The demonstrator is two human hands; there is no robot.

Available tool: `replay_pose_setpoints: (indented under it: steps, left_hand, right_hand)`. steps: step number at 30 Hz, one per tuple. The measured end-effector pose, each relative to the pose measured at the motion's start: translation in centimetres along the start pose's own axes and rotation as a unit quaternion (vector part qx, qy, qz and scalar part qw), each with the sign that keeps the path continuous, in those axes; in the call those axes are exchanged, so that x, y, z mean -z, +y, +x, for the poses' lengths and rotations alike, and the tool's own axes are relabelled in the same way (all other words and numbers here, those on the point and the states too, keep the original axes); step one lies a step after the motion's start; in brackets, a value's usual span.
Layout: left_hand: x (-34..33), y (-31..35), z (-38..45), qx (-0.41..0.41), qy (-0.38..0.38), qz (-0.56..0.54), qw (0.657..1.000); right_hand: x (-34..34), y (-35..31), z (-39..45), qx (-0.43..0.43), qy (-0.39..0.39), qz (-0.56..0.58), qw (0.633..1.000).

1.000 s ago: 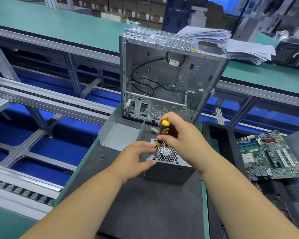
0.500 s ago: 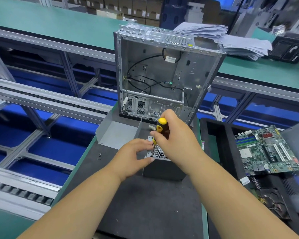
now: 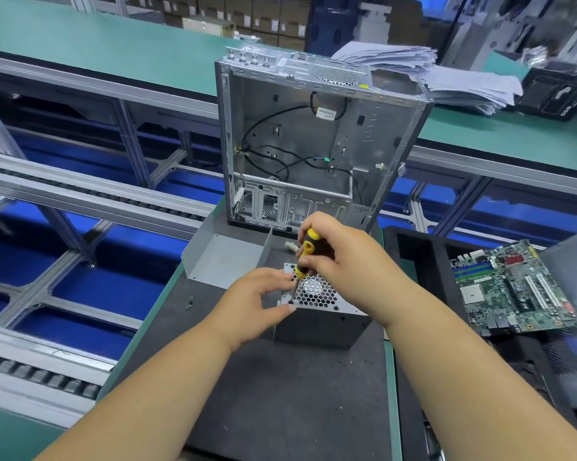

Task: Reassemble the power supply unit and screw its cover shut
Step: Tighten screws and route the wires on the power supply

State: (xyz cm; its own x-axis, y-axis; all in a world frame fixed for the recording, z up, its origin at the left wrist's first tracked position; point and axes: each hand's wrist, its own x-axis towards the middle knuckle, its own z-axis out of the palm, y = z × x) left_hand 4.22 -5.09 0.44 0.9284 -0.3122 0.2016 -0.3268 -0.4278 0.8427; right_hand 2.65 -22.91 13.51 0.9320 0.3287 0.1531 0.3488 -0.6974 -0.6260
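The power supply unit stood on the dark mat of the desk, a little nearer than the middle of the scene, its honeycomb fan grille facing up. Both forearms reached in from the near edge and met over the unit's top.

The right hand came in from the right with the wrist raised and bent, the fingers curled round the yellow-and-black handle of a screwdriver. Its grip was clamped on the handle, thumb to the near side. The tool leaned slightly, handle far and high, the thin shaft running down to the near left corner of the unit's top, where the tip met a small dark screw.

The left hand lay to the left of the unit, palm turned toward it. Its fingers were bent, the index finger reaching along the top's left edge next to the shaft and the thumb beside the screw at the corner; whether that grip pinched the screw or only steadied the corner, I could not tell.

Just beyond the unit to the left sat a bent grey metal cover, open side up. Behind it an empty computer case stood upright with black cables hanging inside. A few loose screws lay on the mat left of the hands. A green motherboard rested in a black tray to the right, and a stack of papers lay on the far desk.
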Motion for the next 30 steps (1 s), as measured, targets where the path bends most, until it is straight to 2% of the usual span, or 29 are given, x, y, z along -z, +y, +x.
replay_pose_setpoints:
  steps: [5,13,16,18,20,21,24,28,30]
  left_hand:
    - [0.2,0.2,0.1,0.008,-0.011,0.003,1.000]
    - [0.4,0.2,0.2,-0.004,-0.014,-0.020,1.000]
    - [0.5,0.0,0.9,-0.014,-0.024,-0.014,1.000]
    - [0.5,0.0,1.5,-0.030,-0.041,0.010,0.999]
    - [0.6,-0.1,2.0,-0.044,-0.057,0.035,0.997]
    - [0.7,-0.2,2.2,-0.048,-0.066,0.042,0.996]
    - [0.8,-0.3,2.7,-0.048,-0.084,0.048,0.994]
    - [0.4,-0.2,2.6,-0.041,-0.067,0.055,0.995]
    - [0.2,-0.1,2.4,-0.029,-0.033,0.060,0.997]
  right_hand:
    - [-0.6,-0.1,0.2,0.008,0.034,-0.018,0.999]
    - [1.1,0.7,-0.5,-0.010,0.039,-0.079,0.996]
    - [2.1,1.4,-1.3,-0.058,0.083,-0.050,0.994]
    - [2.5,1.9,-1.8,-0.092,0.150,-0.033,0.984]
    - [2.6,2.3,-2.4,-0.148,0.226,0.015,0.963]
    - [2.6,2.5,-2.7,-0.183,0.261,0.075,0.945]
    - [2.2,3.4,-3.6,-0.288,0.320,0.229,0.873]
    - [0.9,5.4,-4.9,-0.450,0.298,0.337,0.772]
    - [-0.2,6.7,-6.4,-0.483,0.270,0.368,0.747]
